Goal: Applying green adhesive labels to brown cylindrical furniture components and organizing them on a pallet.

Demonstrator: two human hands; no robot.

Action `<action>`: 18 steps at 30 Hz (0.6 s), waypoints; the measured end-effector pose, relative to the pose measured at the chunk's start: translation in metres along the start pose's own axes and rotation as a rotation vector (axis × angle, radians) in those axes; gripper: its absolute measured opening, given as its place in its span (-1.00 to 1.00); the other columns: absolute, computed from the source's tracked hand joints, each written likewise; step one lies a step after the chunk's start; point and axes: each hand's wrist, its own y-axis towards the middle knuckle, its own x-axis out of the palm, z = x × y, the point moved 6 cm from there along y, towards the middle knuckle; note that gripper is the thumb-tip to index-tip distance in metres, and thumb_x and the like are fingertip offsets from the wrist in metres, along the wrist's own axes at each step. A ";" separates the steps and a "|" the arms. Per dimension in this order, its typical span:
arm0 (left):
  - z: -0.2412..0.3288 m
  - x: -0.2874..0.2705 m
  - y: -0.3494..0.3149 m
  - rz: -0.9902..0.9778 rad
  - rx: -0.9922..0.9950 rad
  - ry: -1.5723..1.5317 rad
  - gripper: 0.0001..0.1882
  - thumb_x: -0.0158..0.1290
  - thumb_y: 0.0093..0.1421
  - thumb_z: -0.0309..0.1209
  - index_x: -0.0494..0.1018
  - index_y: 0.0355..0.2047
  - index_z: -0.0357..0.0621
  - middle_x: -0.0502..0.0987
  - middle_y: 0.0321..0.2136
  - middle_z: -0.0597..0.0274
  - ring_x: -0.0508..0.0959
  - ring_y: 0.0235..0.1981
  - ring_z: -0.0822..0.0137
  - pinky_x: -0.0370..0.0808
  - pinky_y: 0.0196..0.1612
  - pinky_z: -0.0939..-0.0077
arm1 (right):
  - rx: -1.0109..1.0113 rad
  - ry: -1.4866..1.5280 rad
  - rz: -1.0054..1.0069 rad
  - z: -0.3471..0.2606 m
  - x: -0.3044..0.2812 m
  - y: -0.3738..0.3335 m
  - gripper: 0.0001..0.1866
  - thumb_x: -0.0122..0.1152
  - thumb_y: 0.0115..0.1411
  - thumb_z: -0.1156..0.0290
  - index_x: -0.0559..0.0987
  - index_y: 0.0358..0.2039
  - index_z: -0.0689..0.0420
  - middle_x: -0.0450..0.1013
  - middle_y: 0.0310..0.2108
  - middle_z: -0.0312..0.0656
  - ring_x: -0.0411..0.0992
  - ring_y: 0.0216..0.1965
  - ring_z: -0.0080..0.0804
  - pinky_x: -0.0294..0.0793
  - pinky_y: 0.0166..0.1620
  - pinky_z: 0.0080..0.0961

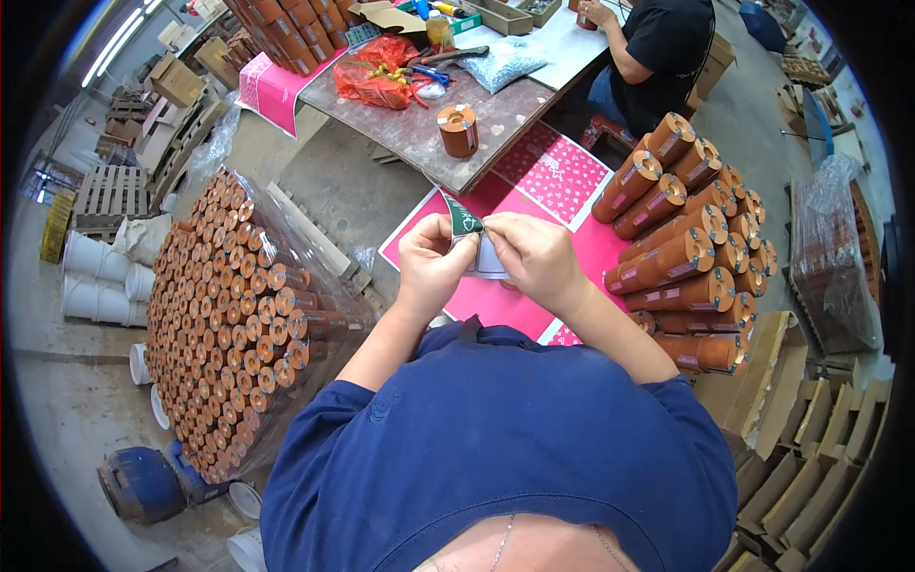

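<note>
While left hand (432, 261) and right hand (537, 254) pinch green label (462, 217) just by near corner of worktop (419, 136), I watch remotely for creasing or tearing: uneven pull between fingertips could cause either.

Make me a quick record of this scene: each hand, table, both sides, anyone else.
Left hand: pinching a green and white sheet
Right hand: pinching the same sheet
Table: brown cylinder, red mesh bag
Left side: large stack of brown cylinders
Right side: smaller pile of brown cylinders
Other person: seated, black top
</note>
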 end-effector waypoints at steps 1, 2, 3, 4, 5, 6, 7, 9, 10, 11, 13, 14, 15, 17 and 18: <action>-0.003 -0.002 -0.001 0.005 -0.024 0.003 -0.92 -0.01 -0.01 -0.61 0.34 -0.57 -0.19 0.43 -0.57 0.37 0.37 -0.58 0.64 0.32 -0.54 0.76 | 0.023 0.002 0.014 0.002 0.002 -0.003 -0.92 0.09 -0.10 0.57 0.44 -0.51 0.25 0.42 -0.52 -0.06 0.42 -0.48 -0.17 0.42 -0.44 -0.43; -0.006 -0.005 0.000 0.009 -0.039 0.006 -0.91 -0.01 -0.01 -0.61 0.34 -0.58 -0.18 0.42 -0.57 0.37 0.37 -0.58 0.64 0.32 -0.53 0.76 | 0.037 0.002 0.029 0.005 0.005 -0.004 -0.92 0.09 -0.10 0.57 0.45 -0.51 0.25 0.42 -0.52 -0.07 0.43 -0.49 -0.18 0.42 -0.44 -0.43; -0.010 -0.009 0.002 0.013 -0.054 0.008 -0.91 -0.01 -0.02 -0.61 0.33 -0.59 -0.17 0.42 -0.58 0.38 0.36 -0.58 0.64 0.31 -0.53 0.77 | 0.052 0.002 0.046 0.008 0.007 -0.004 -0.92 0.09 -0.11 0.57 0.45 -0.51 0.25 0.42 -0.53 -0.07 0.43 -0.49 -0.18 0.42 -0.44 -0.44; -0.016 -0.013 0.006 0.010 -0.068 -0.029 -0.90 -0.01 -0.02 -0.61 0.32 -0.60 -0.16 0.42 -0.58 0.38 0.36 -0.58 0.64 0.31 -0.51 0.77 | 0.115 0.020 0.052 0.012 0.006 -0.002 -0.91 0.10 -0.11 0.56 0.45 -0.52 0.24 0.42 -0.53 -0.07 0.43 -0.49 -0.19 0.42 -0.45 -0.44; -0.022 -0.017 0.009 0.007 -0.089 -0.064 -0.89 -0.01 -0.03 -0.61 0.31 -0.61 -0.15 0.42 -0.58 0.39 0.36 -0.58 0.65 0.30 -0.50 0.77 | 0.184 0.039 0.059 0.016 0.005 -0.002 -0.91 0.10 -0.12 0.56 0.45 -0.52 0.24 0.42 -0.53 -0.07 0.43 -0.50 -0.19 0.42 -0.45 -0.44; -0.026 -0.022 0.012 0.005 -0.110 -0.098 -0.88 -0.01 -0.03 -0.60 0.30 -0.62 -0.14 0.41 -0.58 0.39 0.35 -0.57 0.65 0.29 -0.49 0.78 | 0.254 0.059 0.066 0.021 0.005 -0.001 -0.91 0.10 -0.13 0.55 0.45 -0.52 0.24 0.42 -0.54 -0.07 0.43 -0.50 -0.20 0.42 -0.45 -0.44; -0.032 -0.026 0.014 0.027 -0.195 -0.131 -0.86 -0.02 -0.04 -0.62 0.28 -0.63 -0.13 0.41 -0.58 0.37 0.35 -0.56 0.63 0.30 -0.46 0.76 | 0.272 0.065 0.073 0.028 0.008 0.000 -0.91 0.09 -0.11 0.54 0.45 -0.52 0.25 0.43 -0.55 -0.08 0.44 -0.52 -0.28 0.40 -0.47 -0.49; -0.041 -0.035 0.021 0.075 -0.256 -0.230 -0.86 -0.03 -0.03 -0.62 0.28 -0.62 -0.13 0.42 -0.57 0.35 0.37 -0.55 0.61 0.31 -0.45 0.74 | 0.442 0.208 0.085 0.046 0.019 -0.002 -0.91 0.09 -0.08 0.52 0.46 -0.51 0.25 0.43 -0.56 -0.11 0.43 -0.55 -0.39 0.37 -0.50 -0.55; -0.047 -0.041 0.025 0.100 -0.286 -0.280 -0.86 -0.04 -0.03 -0.63 0.28 -0.62 -0.13 0.42 -0.57 0.34 0.37 -0.55 0.59 0.32 -0.45 0.73 | 0.526 0.281 0.090 0.054 0.024 -0.004 -0.91 0.08 -0.07 0.51 0.46 -0.51 0.25 0.44 -0.57 -0.12 0.42 -0.56 -0.45 0.36 -0.52 -0.58; -0.051 -0.045 0.029 0.108 -0.327 -0.370 -0.87 -0.06 -0.03 -0.64 0.28 -0.61 -0.13 0.42 -0.56 0.30 0.39 -0.54 0.55 0.34 -0.44 0.69 | 0.605 0.325 0.027 0.059 0.031 -0.004 -0.90 0.02 0.03 0.48 0.42 -0.45 0.25 0.43 -0.57 -0.19 0.37 -0.55 -0.61 0.31 -0.51 -0.68; -0.074 -0.066 0.041 0.139 -0.358 -0.432 -0.87 -0.06 -0.04 -0.65 0.28 -0.60 -0.14 0.43 -0.56 0.28 0.40 -0.54 0.52 0.35 -0.43 0.68 | 0.656 0.551 0.109 0.070 0.041 0.000 -0.89 -0.04 0.09 0.47 0.38 -0.41 0.24 0.41 -0.56 -0.22 0.35 -0.54 -0.66 0.29 -0.49 -0.72; -0.083 -0.075 0.046 0.160 -0.382 -0.465 -0.88 -0.06 -0.04 -0.65 0.29 -0.60 -0.15 0.43 -0.56 0.26 0.41 -0.54 0.51 0.35 -0.43 0.67 | 0.690 0.664 0.149 0.078 0.048 -0.003 -0.89 -0.07 0.12 0.46 0.36 -0.39 0.24 0.40 -0.56 -0.24 0.33 -0.53 -0.68 0.28 -0.48 -0.73; -0.093 -0.086 0.052 0.231 -0.429 -0.457 -0.89 -0.07 -0.06 -0.66 0.29 -0.59 -0.17 0.43 -0.56 0.23 0.41 -0.56 0.48 0.37 -0.44 0.64 | 0.645 0.591 0.100 0.084 0.053 0.001 -0.89 -0.18 0.18 0.46 0.28 -0.33 0.23 0.39 -0.47 -0.22 0.39 -0.46 -0.61 0.34 -0.40 -0.70; -0.110 -0.113 0.065 0.312 -0.429 -0.414 -0.89 -0.07 -0.07 -0.66 0.28 -0.59 -0.18 0.42 -0.58 0.22 0.42 -0.58 0.44 0.41 -0.45 0.59 | 0.709 0.809 0.183 0.093 0.072 0.006 -0.88 -0.20 0.19 0.45 0.26 -0.30 0.23 0.38 -0.41 -0.17 0.41 -0.41 -0.52 0.39 -0.34 -0.65; -0.126 -0.134 0.073 0.353 -0.395 -0.376 -0.89 -0.07 -0.07 -0.66 0.27 -0.60 -0.18 0.41 -0.58 0.23 0.43 -0.58 0.43 0.42 -0.45 0.57 | 0.736 0.920 0.229 0.095 0.080 0.011 -0.87 -0.21 0.20 0.45 0.25 -0.29 0.23 0.37 -0.38 -0.14 0.42 -0.38 -0.48 0.41 -0.31 -0.62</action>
